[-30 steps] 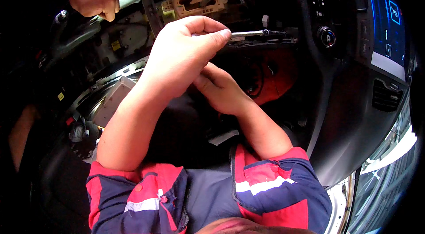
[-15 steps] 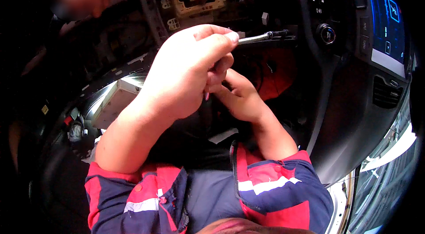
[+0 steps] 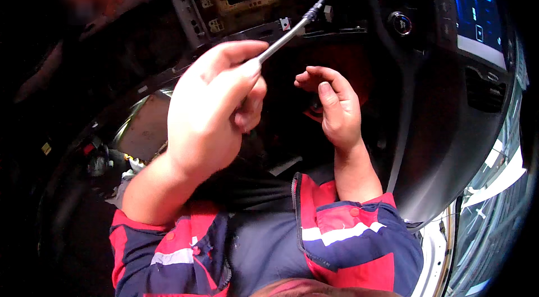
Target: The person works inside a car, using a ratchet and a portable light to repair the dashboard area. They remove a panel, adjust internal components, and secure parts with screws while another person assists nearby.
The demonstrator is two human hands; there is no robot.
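The tool (image 3: 285,40), a slim silver rod with a dark collar and tip, is in the left grip (image 3: 205,106). Thumb and forefinger pinch the shaft and the other fingers curl in below; its near end is hidden in the hand. The rod slants up and to the right, with its tip beyond the fingers, near a pale block (image 3: 328,13) in the view; whether the tip touches anything cannot be told.

The right grip (image 3: 339,109) is apart from the tool, fingers loosely curved and thumb held off them, with nothing visible in it. Beyond lie the shifter frame (image 3: 247,5) and, to the right, the dial (image 3: 401,23).

The tool looks like metal, so it should be stiff, fairly light and hard to damage, though the smooth shaft could slip in oily fingers. The bare shaft behind the collar seems the best place to hold it.
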